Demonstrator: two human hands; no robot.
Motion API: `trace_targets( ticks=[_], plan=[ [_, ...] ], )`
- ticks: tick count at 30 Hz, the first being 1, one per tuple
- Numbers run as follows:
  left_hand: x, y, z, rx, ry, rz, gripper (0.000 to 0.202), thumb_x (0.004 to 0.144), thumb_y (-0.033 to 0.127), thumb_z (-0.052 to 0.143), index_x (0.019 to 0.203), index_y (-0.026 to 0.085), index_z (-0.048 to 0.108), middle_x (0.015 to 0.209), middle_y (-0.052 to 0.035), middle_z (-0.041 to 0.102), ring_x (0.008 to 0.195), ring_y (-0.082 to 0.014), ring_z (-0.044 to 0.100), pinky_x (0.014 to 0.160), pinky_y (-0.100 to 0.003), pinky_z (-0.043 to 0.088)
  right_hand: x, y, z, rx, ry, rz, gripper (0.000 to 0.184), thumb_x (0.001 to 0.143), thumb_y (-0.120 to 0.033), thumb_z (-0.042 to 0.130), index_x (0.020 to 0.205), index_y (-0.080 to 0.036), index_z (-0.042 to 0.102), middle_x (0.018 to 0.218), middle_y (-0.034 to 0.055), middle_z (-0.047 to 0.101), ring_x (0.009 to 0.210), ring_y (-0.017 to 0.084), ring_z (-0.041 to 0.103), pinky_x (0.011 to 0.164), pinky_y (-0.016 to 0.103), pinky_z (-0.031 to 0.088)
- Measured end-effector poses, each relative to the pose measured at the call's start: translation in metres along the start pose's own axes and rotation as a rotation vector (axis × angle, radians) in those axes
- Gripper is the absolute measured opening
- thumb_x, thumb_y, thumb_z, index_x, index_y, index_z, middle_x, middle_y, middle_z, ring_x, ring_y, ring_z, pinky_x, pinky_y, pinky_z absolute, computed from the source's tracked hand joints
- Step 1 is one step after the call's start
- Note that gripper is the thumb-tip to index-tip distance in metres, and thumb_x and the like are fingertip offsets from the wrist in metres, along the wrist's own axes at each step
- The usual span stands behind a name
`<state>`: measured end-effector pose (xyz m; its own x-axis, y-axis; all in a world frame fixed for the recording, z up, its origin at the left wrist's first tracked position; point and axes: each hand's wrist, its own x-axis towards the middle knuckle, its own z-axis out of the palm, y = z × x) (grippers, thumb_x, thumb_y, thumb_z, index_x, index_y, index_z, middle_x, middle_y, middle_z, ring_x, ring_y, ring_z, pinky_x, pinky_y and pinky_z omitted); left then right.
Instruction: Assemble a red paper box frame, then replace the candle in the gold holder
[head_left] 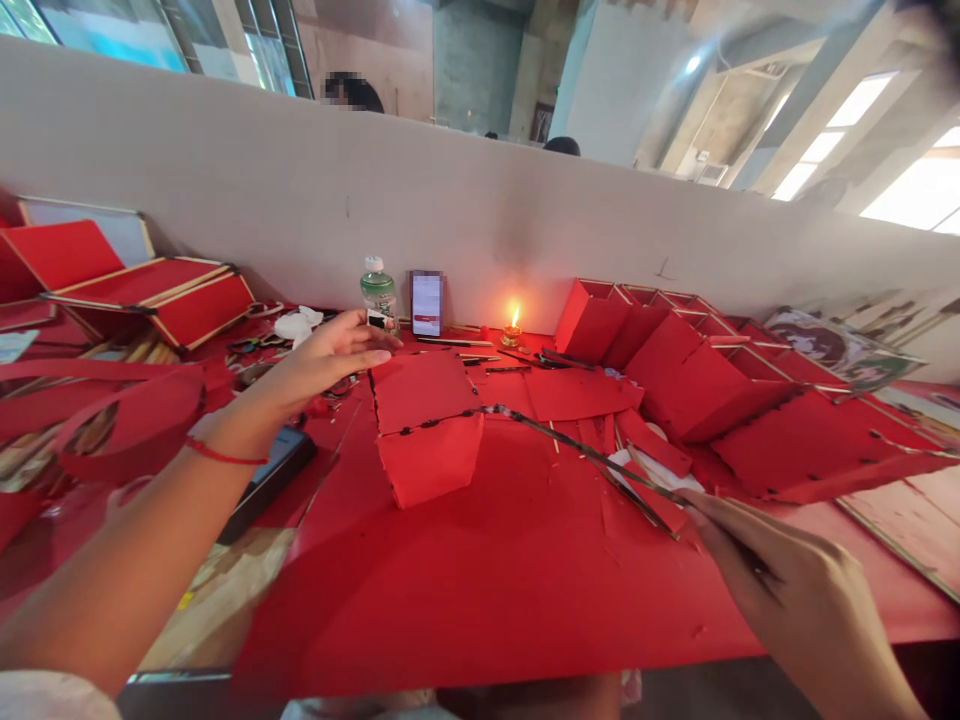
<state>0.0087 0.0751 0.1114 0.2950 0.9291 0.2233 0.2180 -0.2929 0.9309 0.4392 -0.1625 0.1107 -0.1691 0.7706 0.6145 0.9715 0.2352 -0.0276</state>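
Observation:
A small red paper box (427, 440) with dark dabs along its edges sits on the red sheet in front of me. My left hand (337, 352) is at its far left corner, fingers and thumb apart, the thumb by the top edge. Something black and white shows at one of its fingertips, too small to name. My right hand (787, 570) grips a long thin dark stick (585, 447). The stick's far tip meets the box's right corner, where dark dabs mark the edge.
An oil lamp (511, 334) burns near the wall. A phone (427, 303) and a bottle (377, 287) stand left of it. Several red boxes (667, 370) crowd the right; red panels (202, 300) lie left. A dark case (270, 485) rests near my left forearm.

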Motion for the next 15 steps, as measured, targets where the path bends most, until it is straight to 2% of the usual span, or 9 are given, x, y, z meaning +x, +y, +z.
trace_targets(
  ticks=[3, 5, 8, 11, 15],
  plan=[
    [-0.001, -0.001, 0.001, -0.013, -0.002, 0.007, 0.059, 0.079, 0.046, 0.078, 0.124, 0.016, 0.055, 0.117, -0.0092, 0.07, 0.107, -0.0214, 0.068, 0.09, -0.034, 0.055, -0.006, -0.004, 0.002, 0.099, -0.084, 0.126, 0.032, 0.1, -0.038, 0.051, 0.101, -0.025, 0.08, 0.093, 0.0035, 0.081, 0.077, 0.022, 0.079, 0.057, 0.023, 0.058],
    [-0.002, -0.001, 0.003, -0.013, -0.004, 0.012, 0.059, 0.083, 0.044, 0.076, 0.127, 0.013, 0.054, 0.119, -0.01, 0.069, 0.106, -0.021, 0.067, 0.091, -0.036, 0.056, -0.009, -0.004, 0.005, 0.166, -0.134, 0.22, 0.032, 0.098, -0.04, 0.052, 0.102, -0.026, 0.081, 0.095, 0.003, 0.081, 0.08, 0.023, 0.079, 0.06, 0.025, 0.059],
    [-0.005, 0.001, 0.006, 0.003, 0.006, 0.015, 0.055, 0.089, 0.041, 0.071, 0.129, 0.008, 0.051, 0.121, -0.0101, 0.069, 0.107, -0.0215, 0.068, 0.1, -0.048, 0.054, -0.012, -0.003, 0.01, 0.303, -0.237, 0.363, 0.032, 0.095, -0.045, 0.055, 0.097, -0.026, 0.081, 0.095, 0.0037, 0.081, 0.082, 0.024, 0.078, 0.062, 0.025, 0.059],
    [-0.008, 0.004, 0.01, -0.001, 0.033, 0.005, 0.051, 0.092, 0.038, 0.068, 0.13, 0.006, 0.052, 0.12, -0.0087, 0.07, 0.108, -0.0227, 0.068, 0.107, -0.061, 0.046, -0.013, -0.005, 0.018, 0.476, -0.368, 0.521, 0.038, 0.092, -0.051, 0.056, 0.092, -0.023, 0.081, 0.093, 0.0053, 0.081, 0.078, 0.023, 0.075, 0.062, 0.025, 0.056],
    [-0.01, 0.007, 0.013, -0.019, 0.043, 0.001, 0.055, 0.092, 0.037, 0.068, 0.135, 0.007, 0.051, 0.12, -0.0082, 0.071, 0.114, -0.0261, 0.067, 0.11, -0.068, 0.039, -0.02, -0.011, 0.031, 0.65, -0.449, 0.69, 0.046, 0.087, -0.06, 0.058, 0.087, -0.02, 0.08, 0.08, 0.0065, 0.075, 0.071, 0.02, 0.064, 0.059, 0.025, 0.049]
  ],
)
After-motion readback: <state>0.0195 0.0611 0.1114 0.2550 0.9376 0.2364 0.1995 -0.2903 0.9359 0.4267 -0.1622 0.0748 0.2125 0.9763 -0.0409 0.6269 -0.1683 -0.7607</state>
